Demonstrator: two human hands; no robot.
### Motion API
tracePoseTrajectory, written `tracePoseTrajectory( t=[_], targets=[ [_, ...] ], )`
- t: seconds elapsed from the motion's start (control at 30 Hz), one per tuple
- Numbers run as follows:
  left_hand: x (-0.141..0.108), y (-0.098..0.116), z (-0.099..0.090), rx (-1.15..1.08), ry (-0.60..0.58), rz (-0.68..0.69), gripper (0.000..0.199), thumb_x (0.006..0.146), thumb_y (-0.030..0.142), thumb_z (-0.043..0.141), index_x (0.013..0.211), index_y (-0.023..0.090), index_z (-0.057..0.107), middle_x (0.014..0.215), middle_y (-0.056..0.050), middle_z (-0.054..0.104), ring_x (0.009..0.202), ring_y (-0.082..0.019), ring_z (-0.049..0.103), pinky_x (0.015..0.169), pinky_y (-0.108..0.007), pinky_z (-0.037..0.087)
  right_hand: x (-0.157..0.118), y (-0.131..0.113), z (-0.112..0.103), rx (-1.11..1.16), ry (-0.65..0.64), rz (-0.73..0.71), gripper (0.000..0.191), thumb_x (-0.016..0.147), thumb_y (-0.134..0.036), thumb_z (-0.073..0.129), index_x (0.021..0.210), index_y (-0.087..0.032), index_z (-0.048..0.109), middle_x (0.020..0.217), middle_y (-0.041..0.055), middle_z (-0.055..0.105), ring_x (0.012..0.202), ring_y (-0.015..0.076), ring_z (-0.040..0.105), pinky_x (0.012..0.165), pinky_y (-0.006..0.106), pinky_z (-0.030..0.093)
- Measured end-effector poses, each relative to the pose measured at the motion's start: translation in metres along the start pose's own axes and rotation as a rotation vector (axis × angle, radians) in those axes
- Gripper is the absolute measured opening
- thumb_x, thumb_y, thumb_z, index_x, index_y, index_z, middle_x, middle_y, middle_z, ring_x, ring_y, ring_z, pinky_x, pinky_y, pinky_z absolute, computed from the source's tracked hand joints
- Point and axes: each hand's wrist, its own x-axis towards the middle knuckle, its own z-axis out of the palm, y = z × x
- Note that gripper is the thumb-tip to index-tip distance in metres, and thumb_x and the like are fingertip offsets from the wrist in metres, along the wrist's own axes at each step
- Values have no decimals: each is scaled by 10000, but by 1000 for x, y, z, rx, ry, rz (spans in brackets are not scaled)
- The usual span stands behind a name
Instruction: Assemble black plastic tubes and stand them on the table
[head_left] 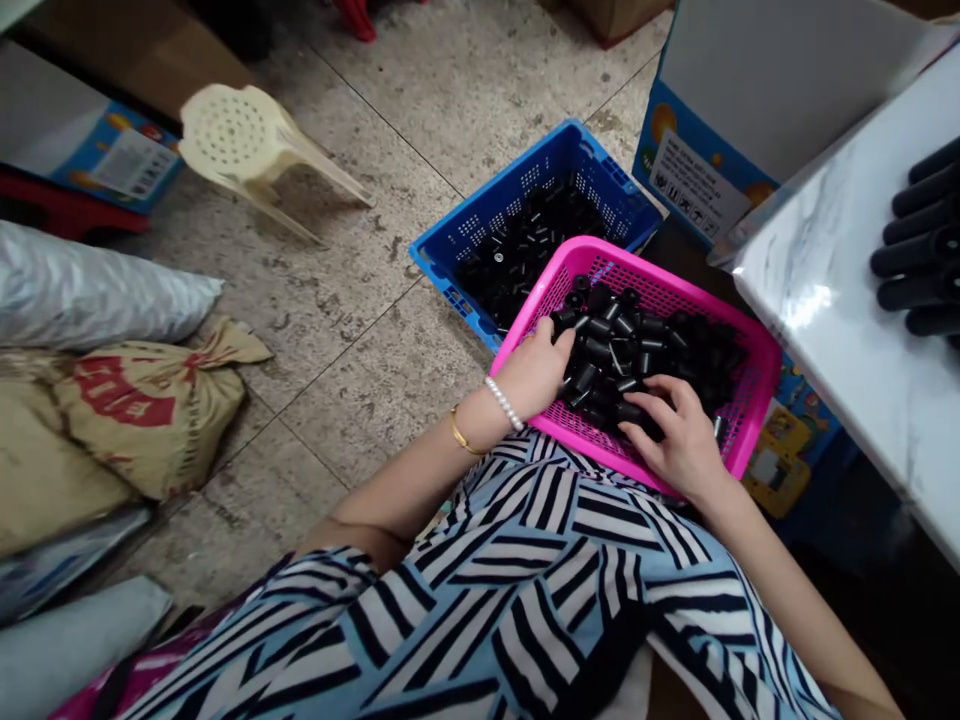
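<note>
A pink plastic basket (757, 400) rests at my lap, holding a heap of short black plastic cylinders (660, 340). At the basket's left side, my left hand (534, 370) reaches over the rim, its thumb and forefinger closed around a black cylinder (562, 320); its other fingers are hidden. My right hand (684, 440) is over the near side of the heap, with thumb and fingers gripping another black cylinder. Beyond the pink basket, a blue crate (442, 240) on the floor contains many smaller black parts with some shiny metal bits.
A marble-patterned table (840, 270) on the right carries black rods (922, 245). Behind it stands a large carton (697, 170). A cream plastic stool (232, 135) stands on the tiled floor at left, near tied sacks (150, 410) and a silvery bag (97, 285).
</note>
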Motion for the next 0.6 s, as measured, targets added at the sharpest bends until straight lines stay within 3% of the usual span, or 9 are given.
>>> tracePoseTrajectory(
  t=[0.07, 0.2, 0.27, 0.33, 0.47, 0.53, 0.6],
  targets=[
    [-3, -1, -3, 19, 6, 30, 502, 877, 113, 639, 1365, 120, 523, 1330, -185, 508, 1028, -259, 683, 918, -374, 580, 1, -5, 1, -13, 6, -10, 337, 958, -329, 634, 1284, -244, 661, 1214, 126, 628, 1106, 297, 604, 957, 476, 563],
    [0, 0, -4, 106, -93, 30, 394, 936, 100, 535, 1328, 137, 546, 1214, -162, 558, 926, -249, 697, 840, -375, 583, 15, -9, 5, -121, -286, -83, 344, 979, -223, 526, 1298, -200, 655, 1019, 110, 665, 917, 263, 614, 809, 396, 560],
    [6, 0, -3, 123, -137, 54, 409, 945, 98, 514, 1349, 156, 547, 1174, -154, 574, 884, -244, 699, 830, -382, 580, 23, -7, 4, -118, -338, -86, 340, 953, -193, 533, 1266, -212, 665, 1004, 99, 661, 915, 257, 619, 805, 383, 554],
    [10, -3, -5, 121, -130, 76, 355, 943, 97, 508, 1288, 136, 584, 1170, -158, 573, 872, -240, 696, 834, -390, 578, 31, -5, -1, -14, -287, -49, 315, 912, -182, 570, 1212, -220, 658, 1053, 90, 655, 967, 249, 631, 853, 375, 557],
    [2, -7, -13, -36, 18, 126, 236, 898, 99, 565, 1128, 96, 619, 1155, -153, 587, 979, -250, 665, 917, -408, 573, 40, -2, -11, 299, -6, 177, 290, 845, -206, 657, 1134, -228, 645, 1082, 64, 652, 964, 221, 653, 883, 375, 570],
    [-6, -6, -18, -259, 105, 121, 300, 869, 141, 624, 1167, 102, 614, 1110, -125, 605, 991, -240, 648, 884, -384, 587, 42, -1, -12, 588, 72, 307, 356, 861, -266, 696, 1213, -254, 644, 1114, 45, 676, 979, 208, 681, 879, 367, 589],
    [-11, -3, -22, -581, 116, 103, 431, 858, 196, 649, 1283, 136, 600, 1101, -95, 606, 904, -191, 654, 751, -313, 598, 43, 0, -10, 918, 77, 416, 418, 897, -342, 707, 1301, -271, 630, 1166, 37, 711, 1035, 199, 712, 944, 375, 595]
  ],
)
